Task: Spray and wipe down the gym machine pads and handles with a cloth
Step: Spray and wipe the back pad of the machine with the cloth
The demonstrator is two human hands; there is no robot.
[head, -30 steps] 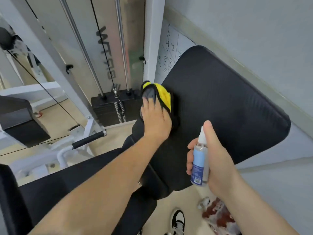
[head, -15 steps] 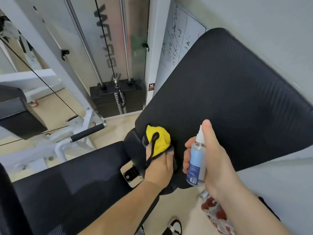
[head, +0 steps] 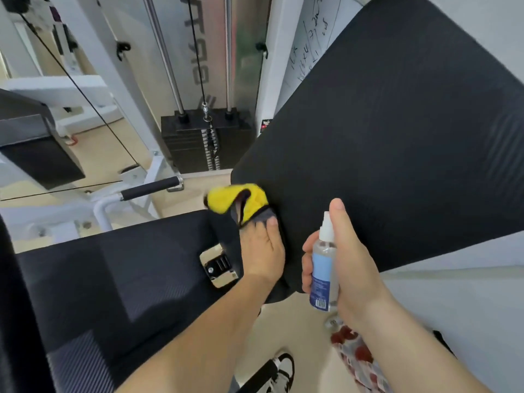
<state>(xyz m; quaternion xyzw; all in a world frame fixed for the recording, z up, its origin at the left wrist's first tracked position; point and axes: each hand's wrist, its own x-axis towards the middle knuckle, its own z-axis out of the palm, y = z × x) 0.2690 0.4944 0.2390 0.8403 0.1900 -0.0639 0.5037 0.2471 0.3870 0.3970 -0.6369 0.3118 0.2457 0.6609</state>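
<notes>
Yellow cloth (head: 241, 202), grey on its other face, sits bunched at the lower left corner of the big black pad (head: 382, 151). The left hand (head: 262, 251) presses it there with its fingers (head: 270, 222) stretched out flat over the grey part, not clenched round it. A yellow fold sticks out past the pad's edge into open air.

Just to the right, apart from the pad, the right hand (head: 354, 268) grasps a small clear bottle (head: 323, 268) with a blue label. Its fingers wrap the body, and the thumb stands up beside the white nozzle.

The pad is ribbed black vinyl, tilted, with rounded corners, and it fills the upper right of the view. Below its corner a chrome bracket (head: 219, 265) joins it to the seat (head: 127, 265), which is also black and ribbed and runs off to the left.

Beyond the seat a white frame carries a handle (head: 151, 187) with a black grip. Behind that stands the stack (head: 204, 143) of dark plates, between two steel rods with a cable down the middle. A whiteboard (head: 309, 38) with scribbles shows behind the pad's upper edge, and a pale wall (head: 467, 307) closes the right side.

The floor (head: 119, 154) is light tan. A gap of it lies open between the seat and the stack, and more shows below the hands, where a shoe (head: 283, 370) and a red-patterned item (head: 357, 358) are.
</notes>
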